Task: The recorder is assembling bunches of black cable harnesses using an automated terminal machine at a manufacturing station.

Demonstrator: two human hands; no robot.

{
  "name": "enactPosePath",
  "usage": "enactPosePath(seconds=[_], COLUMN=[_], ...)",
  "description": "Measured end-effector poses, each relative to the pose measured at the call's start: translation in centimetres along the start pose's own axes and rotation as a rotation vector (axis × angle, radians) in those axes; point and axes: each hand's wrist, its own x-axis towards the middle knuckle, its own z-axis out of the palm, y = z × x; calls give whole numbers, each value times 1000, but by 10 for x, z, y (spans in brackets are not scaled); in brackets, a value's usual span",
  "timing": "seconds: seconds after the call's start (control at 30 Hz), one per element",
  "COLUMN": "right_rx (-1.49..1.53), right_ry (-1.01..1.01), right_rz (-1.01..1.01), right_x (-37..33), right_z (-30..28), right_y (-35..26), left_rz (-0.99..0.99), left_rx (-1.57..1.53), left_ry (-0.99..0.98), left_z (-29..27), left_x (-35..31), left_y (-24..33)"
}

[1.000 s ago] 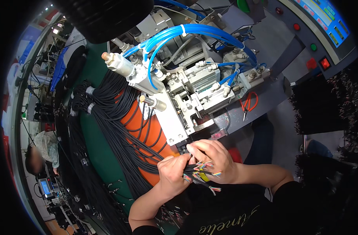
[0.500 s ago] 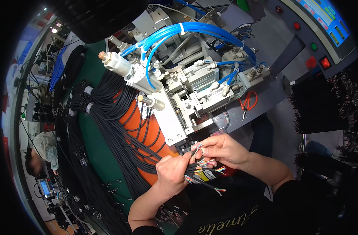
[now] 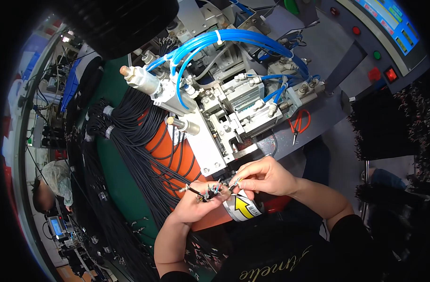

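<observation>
My left hand is closed round several black cables whose stripped ends show thin coloured wires. The ends stick out between thumb and fingers, just in front of the machine's near edge. Beside it, my right hand pinches the fine wire tips of one cable between thumb and fingertips. The two hands almost meet. Below them is a white curved surface with a yellow arrow label. Ahead stands a metal machine with cylinders and blue air hoses.
Bundled black cables lie over an orange surface and green table on the left. Red-handled snips lie right of the machine. A control panel with a screen is at upper right. Another person is at far left.
My left hand has turned and shifted slightly left, so the cable ends now point up and left. The arrow label, earlier mostly covered by cables, is now exposed. My right hand still pinches wires.
</observation>
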Motion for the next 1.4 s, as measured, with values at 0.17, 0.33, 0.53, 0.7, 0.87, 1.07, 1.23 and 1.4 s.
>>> enactPosePath(seconds=[0.17, 0.33, 0.53, 0.7, 0.87, 1.07, 1.23, 1.4], right_rx=[41, -634, -1163, -718, -137, -607, -1299, -1404], right_ry=[29, 92, 164, 38, -199, -174, 103, 192], right_rz=[3, -201, -425, -104, 227, -51, -422, -454], right_x=[1, 3, 0, 4, 6, 6, 1, 5], right_z=[1, -2, 2, -14, -28, -21, 5, 3], right_y=[1, -8, -19, -18, -12, -17, -18, -8], left_rz=[-64, 65, 553, 555, 546, 337, 458, 471], left_rx=[-124, 247, 1265, 952, 657, 525, 1168, 1288], left_ry=[-3, -6, 253, 172, 24, 2, 228, 300], left_z=[3, 17, 41, 26, 12, 12, 42, 43], left_x=[3, 0, -3, 2, 8, 6, -4, -1], left_y=[2, -3, -10, -7, -8, -12, -9, -5])
